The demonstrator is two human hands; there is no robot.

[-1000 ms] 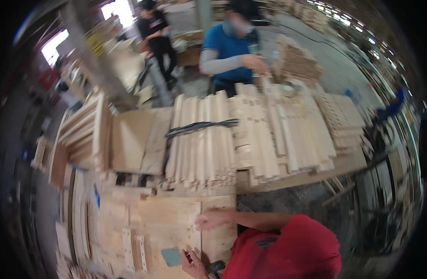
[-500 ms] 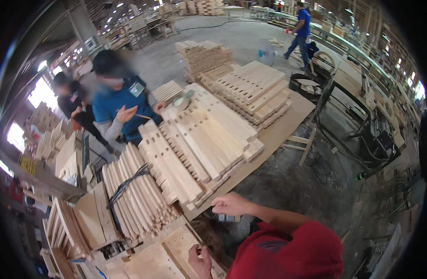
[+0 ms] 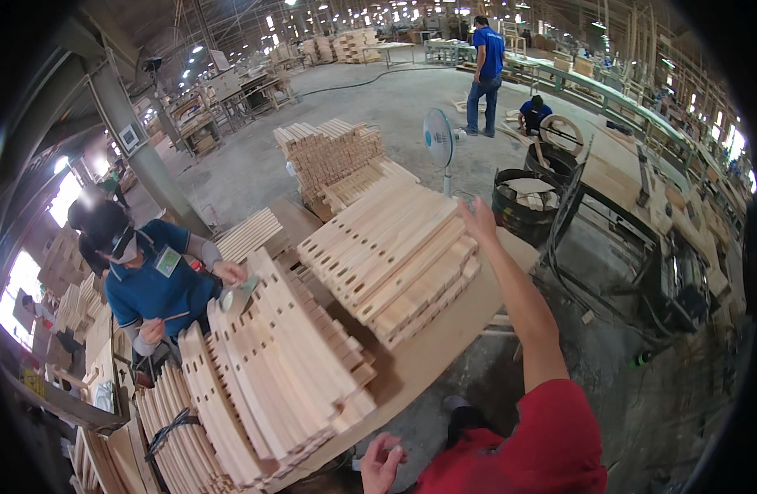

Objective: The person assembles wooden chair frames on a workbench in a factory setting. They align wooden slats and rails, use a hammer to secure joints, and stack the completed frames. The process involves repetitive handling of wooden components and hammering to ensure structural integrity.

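My right arm reaches out to the far right corner of a stack of pale wooden boards with slots [image 3: 395,247]. There my right hand [image 3: 478,221] is beside the board ends, fingers stretched; whether it touches the wood is hard to tell. Low in the view, my left hand [image 3: 382,463] hangs in front of the table edge, fingers loosely bent and apart, nothing in it. Closer to it lies a second stack of slotted boards [image 3: 288,362], some with stepped ends.
Across the table a co-worker in a blue shirt [image 3: 160,280] holds a thin stick and a small cup [image 3: 233,300]. Bundled wooden rods [image 3: 181,420] lie at left. Beyond the boards stand a fan [image 3: 439,140], dark bins [image 3: 523,198] and a person in blue [image 3: 487,70].
My right hand has moved from the near table edge to the far stack's right corner. The view has shifted, and the co-worker's head and hands have lowered over the boards.
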